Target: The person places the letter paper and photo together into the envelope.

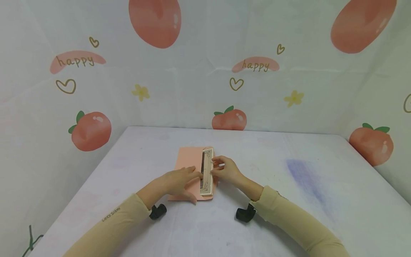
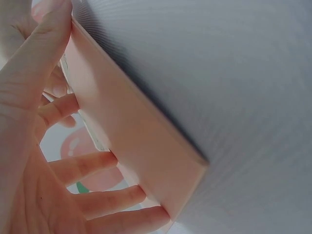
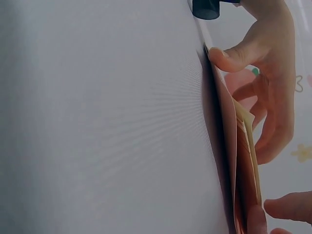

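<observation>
A flat salmon-pink folder-like piece (image 1: 187,157) lies on the table, its exact kind unclear. Along its right side is a narrow ornamental paper strip (image 1: 207,184) with a cream border, scroll patterns and a dark inner band. My left hand (image 1: 179,180) rests on the pink piece with fingers spread and mostly straight; its thumb touches the near edge and a fingertip reaches the strip. At the strip's right edge, my right hand (image 1: 229,171) pinches it between thumb and fingers. In the right wrist view, the layers (image 3: 246,146) stand slightly apart along that edge.
The table (image 1: 273,153) has a white cover with a bluish-purple smudge (image 1: 305,182) on the right. Behind it hangs a white cloth (image 1: 192,82) printed with peaches, hearts and flowers. A black wrist device (image 1: 245,213) sits below the right sleeve. A dark green cord (image 1: 31,242) is at lower left.
</observation>
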`<state>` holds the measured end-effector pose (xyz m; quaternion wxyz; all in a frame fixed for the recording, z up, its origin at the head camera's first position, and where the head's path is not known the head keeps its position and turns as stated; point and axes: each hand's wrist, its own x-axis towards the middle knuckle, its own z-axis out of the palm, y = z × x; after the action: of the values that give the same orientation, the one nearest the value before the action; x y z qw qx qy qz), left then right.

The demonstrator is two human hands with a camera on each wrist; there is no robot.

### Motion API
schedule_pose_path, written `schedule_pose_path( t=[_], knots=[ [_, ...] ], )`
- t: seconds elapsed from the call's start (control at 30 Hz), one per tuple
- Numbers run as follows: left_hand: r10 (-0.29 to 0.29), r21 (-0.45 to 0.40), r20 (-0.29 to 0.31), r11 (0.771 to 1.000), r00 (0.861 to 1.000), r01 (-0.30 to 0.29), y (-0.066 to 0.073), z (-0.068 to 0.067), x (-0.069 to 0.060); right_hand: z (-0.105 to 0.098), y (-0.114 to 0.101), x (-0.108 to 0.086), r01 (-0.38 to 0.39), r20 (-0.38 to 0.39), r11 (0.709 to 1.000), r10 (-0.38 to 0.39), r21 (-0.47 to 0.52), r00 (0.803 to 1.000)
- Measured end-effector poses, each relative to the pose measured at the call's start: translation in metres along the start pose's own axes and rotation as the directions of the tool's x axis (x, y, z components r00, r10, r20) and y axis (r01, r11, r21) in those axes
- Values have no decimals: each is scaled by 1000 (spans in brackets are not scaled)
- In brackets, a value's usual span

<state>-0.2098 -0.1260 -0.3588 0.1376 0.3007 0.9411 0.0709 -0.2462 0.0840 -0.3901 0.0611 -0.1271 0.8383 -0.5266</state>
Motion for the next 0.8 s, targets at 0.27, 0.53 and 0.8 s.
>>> schedule_pose_path(
  t=[0.27, 0.53, 0.8],
  knots=[
    [-7, -10, 6, 1000, 1000, 7, 0, 0, 0, 1, 0, 0, -16, 17, 1000, 15, 23, 1000],
    [-11, -16, 8, 1000, 1000, 11, 0, 0, 1, 3, -1, 0, -15, 28, 1000, 15, 25, 999],
    [-9, -14, 5, 1000, 1000, 9, -2, 1, 2, 3, -2, 0, -20, 36, 999, 18, 42, 999]
  ],
)
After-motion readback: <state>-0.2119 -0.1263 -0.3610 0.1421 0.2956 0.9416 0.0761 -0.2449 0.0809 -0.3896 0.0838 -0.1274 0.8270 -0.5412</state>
